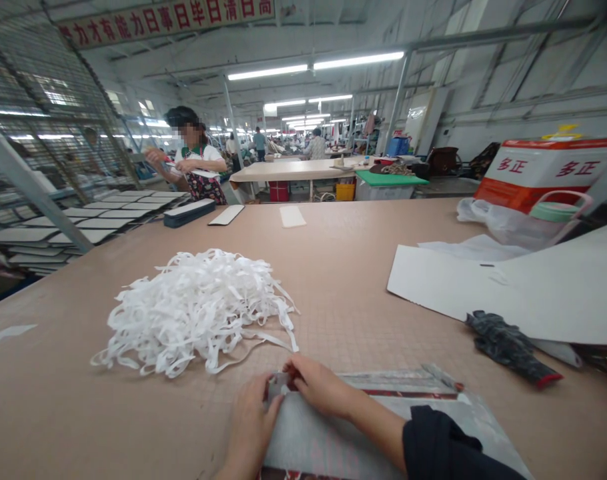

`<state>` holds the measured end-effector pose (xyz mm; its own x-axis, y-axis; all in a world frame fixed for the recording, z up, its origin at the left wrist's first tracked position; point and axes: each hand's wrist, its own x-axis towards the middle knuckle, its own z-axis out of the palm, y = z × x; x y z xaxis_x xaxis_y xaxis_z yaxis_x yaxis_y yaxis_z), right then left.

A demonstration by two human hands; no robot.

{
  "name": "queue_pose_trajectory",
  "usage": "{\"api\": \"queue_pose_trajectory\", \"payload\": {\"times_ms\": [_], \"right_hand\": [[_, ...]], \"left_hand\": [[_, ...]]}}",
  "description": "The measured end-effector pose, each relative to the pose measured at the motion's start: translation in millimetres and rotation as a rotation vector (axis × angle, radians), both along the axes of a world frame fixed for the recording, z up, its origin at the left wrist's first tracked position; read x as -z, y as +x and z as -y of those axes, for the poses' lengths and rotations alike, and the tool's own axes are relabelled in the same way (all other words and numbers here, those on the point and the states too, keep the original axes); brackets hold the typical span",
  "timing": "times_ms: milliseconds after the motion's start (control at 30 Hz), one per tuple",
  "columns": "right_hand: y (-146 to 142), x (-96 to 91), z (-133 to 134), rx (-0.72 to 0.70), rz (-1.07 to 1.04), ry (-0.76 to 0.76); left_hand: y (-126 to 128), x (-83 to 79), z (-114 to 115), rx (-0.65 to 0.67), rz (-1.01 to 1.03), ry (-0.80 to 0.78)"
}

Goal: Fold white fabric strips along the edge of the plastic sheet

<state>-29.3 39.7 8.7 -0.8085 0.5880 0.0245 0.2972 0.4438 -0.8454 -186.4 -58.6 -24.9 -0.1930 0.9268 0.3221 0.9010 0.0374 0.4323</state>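
My left hand [252,417] is closed at the near middle of the table, its thumb and fingers around a small greyish-white piece [278,382]. My right hand [317,385] meets it from the right, fingers curled together at the same piece; what lies inside them is hidden. Both hands are over the left corner of a flat grey board [333,437] with reddish-brown strips along its edges. A tangled pile of white strips [198,307] lies just beyond my hands to the left, and one strip trails from it towards my right fingertips.
A dark glove [511,347] and a large white sheet [483,287] lie at the right, before a red-and-white container [548,167]. Dark pads [188,212] and a pale card [292,216] sit along the far edge. A co-worker [196,160] stands beyond the table.
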Motion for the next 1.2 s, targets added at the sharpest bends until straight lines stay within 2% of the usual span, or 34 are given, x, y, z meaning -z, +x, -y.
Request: {"api": "queue_pose_trajectory", "payload": {"times_ms": [67,133,333,533,833,1200], "right_hand": [[-6,7.0,-1,0.01,0.014,0.094],[-9,13.6,-3,-0.007,0.024,0.182],[-14,24.2,-13,-0.088,0.055,0.324],[-23,19.8,-18,-0.125,0.167,0.394],[-29,17.2,-24,-0.181,0.213,0.424],[-31,13.9,-26,-0.132,0.289,0.387]], "left_hand": [[1,3.4,1,-0.011,-0.109,0.122],[4,1.7,3,0.023,-0.227,0.168],[13,-15.2,4,0.153,-0.43,-0.023],[13,-14.7,4,0.217,-0.542,-0.061],[14,-13.1,3,0.256,-0.609,-0.069],[10,-7.6,1,0.237,-0.623,-0.119]]}}
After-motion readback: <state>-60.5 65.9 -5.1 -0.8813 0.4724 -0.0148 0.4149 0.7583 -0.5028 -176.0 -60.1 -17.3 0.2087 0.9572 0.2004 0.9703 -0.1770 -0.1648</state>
